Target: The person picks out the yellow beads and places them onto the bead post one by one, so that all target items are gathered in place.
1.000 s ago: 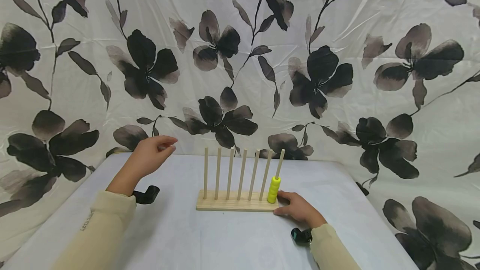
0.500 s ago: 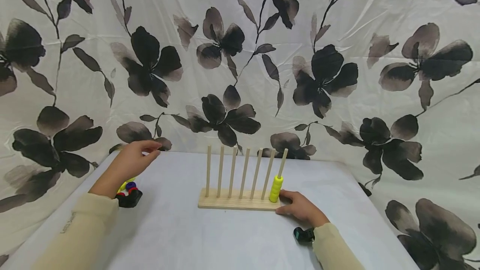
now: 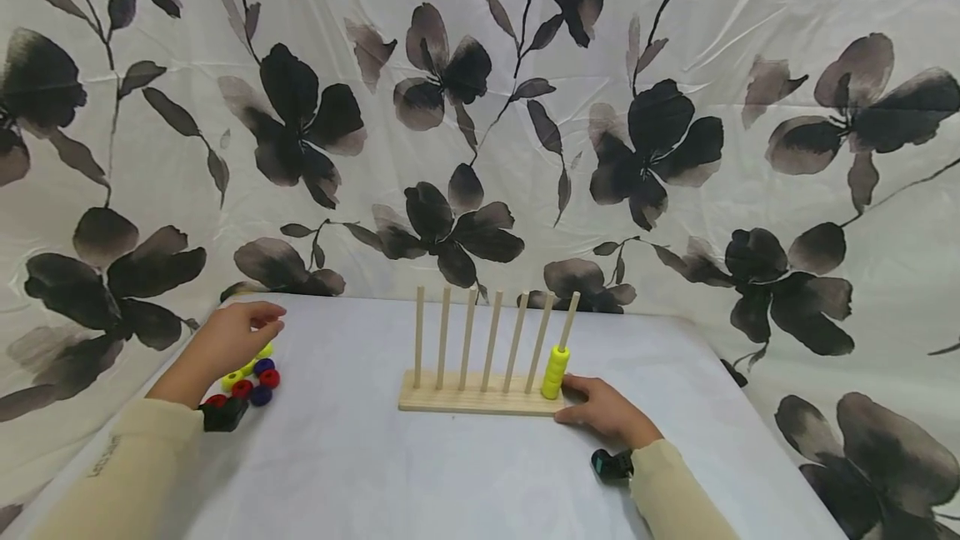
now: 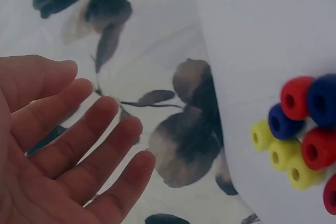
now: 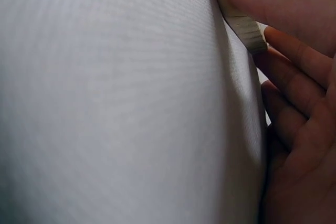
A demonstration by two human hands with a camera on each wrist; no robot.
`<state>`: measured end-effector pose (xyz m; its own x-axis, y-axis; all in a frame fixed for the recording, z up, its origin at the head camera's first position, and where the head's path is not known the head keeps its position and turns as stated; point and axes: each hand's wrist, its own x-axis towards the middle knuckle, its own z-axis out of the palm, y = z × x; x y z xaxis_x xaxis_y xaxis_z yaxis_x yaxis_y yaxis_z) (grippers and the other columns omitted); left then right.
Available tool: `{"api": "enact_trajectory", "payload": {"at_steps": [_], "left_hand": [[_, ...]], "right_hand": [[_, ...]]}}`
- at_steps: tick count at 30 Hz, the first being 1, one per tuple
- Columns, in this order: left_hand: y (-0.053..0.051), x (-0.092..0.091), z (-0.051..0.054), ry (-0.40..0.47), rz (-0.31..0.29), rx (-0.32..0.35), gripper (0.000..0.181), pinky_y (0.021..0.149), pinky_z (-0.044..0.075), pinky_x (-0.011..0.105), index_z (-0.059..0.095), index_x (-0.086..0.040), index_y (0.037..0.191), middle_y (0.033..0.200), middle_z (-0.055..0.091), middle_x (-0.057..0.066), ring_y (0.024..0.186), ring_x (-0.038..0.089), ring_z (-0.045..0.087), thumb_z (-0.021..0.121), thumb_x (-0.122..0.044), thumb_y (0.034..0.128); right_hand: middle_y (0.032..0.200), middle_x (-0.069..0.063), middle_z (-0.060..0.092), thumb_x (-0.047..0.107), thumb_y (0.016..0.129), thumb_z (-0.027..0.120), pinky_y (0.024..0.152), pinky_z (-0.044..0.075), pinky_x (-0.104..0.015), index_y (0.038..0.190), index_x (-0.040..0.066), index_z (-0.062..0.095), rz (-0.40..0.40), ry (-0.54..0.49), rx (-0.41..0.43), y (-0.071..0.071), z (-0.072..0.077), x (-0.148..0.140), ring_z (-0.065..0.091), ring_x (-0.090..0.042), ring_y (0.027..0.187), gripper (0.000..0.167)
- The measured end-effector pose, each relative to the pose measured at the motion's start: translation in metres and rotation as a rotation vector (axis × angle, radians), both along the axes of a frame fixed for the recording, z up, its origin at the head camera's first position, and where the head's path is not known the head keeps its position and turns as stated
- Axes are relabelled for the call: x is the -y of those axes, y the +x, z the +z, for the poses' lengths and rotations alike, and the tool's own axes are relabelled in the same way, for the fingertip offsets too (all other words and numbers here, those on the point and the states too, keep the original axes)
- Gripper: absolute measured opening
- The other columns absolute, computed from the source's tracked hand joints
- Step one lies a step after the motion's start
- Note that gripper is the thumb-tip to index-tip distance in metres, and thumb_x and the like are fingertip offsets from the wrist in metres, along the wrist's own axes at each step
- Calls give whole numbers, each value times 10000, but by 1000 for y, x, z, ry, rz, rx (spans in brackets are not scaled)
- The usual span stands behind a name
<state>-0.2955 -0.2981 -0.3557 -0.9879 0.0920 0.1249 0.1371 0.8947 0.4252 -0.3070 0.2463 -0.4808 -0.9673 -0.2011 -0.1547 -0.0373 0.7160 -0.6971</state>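
Note:
The left hand [image 3: 228, 343] hangs over the far left of the table, above red, blue and yellow beads; in the left wrist view its fingers [image 4: 100, 145] are relaxed and hold nothing. A red bead [image 3: 270, 378] and a blue bead [image 3: 261, 395] lie beside several yellow ones. A wooden base [image 3: 480, 400] with several upright pegs stands mid-table. Yellow beads [image 3: 555, 373] are stacked on its rightmost peg. The right hand [image 3: 609, 413] grips the base's right end between thumb and fingers; in the right wrist view the base's end [image 5: 245, 32] sits between them.
A white-covered table [image 3: 420, 473] fills the lower view. Behind it hangs a floral cloth [image 3: 540, 190]. Black wrist devices are strapped at both wrists, the left one [image 3: 223, 415] close to the beads.
The left hand has moved left and down, away from the pegs, and the loose beads have come into view beside it. The right hand has kept its grip on the base.

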Motion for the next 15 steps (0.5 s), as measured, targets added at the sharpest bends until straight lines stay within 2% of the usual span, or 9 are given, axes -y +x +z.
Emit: {"api": "enact_trajectory", "payload": {"at_steps": [4,11,15], "left_hand": [[-1,7,-8,-4,11,43,441,826,545,527,560,33,1290,1163,613,269,1055,438,563,548,-271,972],[0,22,-16,7,45,94,420,880,520,567,529,61,1307,1241,552,329,1078,475,547,523,-169,956],[-4,27,-20,9,47,117,424,898,507,578,525,55,1313,1260,542,334,1098,480,537,510,-159,948]], "right_hand": [[1495,-90,457,426,719,822,1142,262,-596,1424,144,499,3,-7,11,0,-2,0,341,-357,1423,825],[1498,-79,455,439,730,811,1139,263,-600,1425,162,501,17,14,5,1,1,1,339,-355,1425,810],[1500,-82,452,435,729,813,1142,260,-599,1431,155,491,5,16,13,1,1,-1,336,-355,1426,822]]}}
